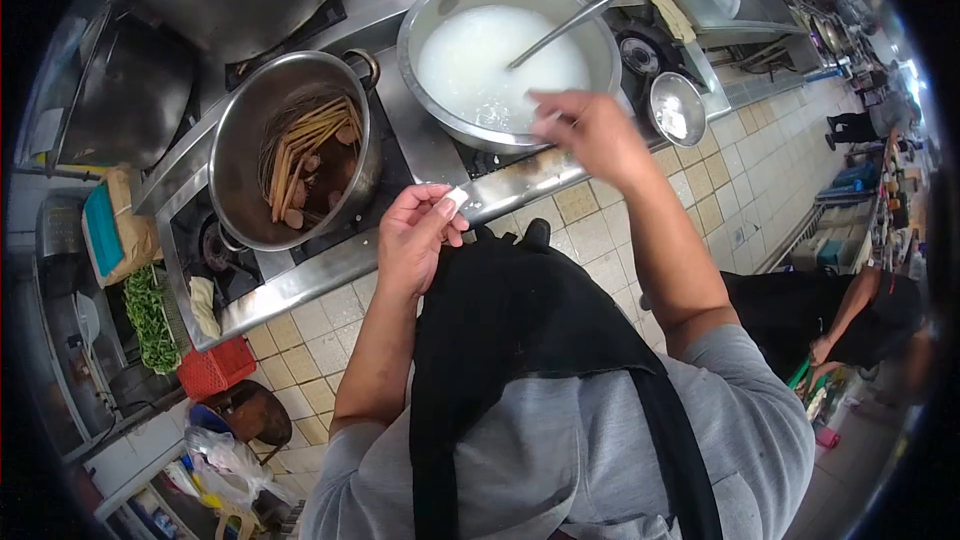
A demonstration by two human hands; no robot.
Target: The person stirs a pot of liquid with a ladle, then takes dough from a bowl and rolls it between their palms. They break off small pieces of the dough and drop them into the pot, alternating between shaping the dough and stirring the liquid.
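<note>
A small white piece is pinched between the thumb and fingers of my left hand, just in front of the stove's steel edge. My right hand hangs over the near rim of a wide metal pot; its fingers are bent together and blurred, and a pale bit between them is too smeared to name. Cloudy white liquid with grains in it fills much of this pot. A metal ladle or spoon handle leans out over the far right rim, its lower end hidden in the liquid.
Left of the wide pot stands a deep steel pot holding brown sticks and round slices in dark liquid. A small metal bowl sits at the right. Green vegetables and a red basket are at left. Another person works at right.
</note>
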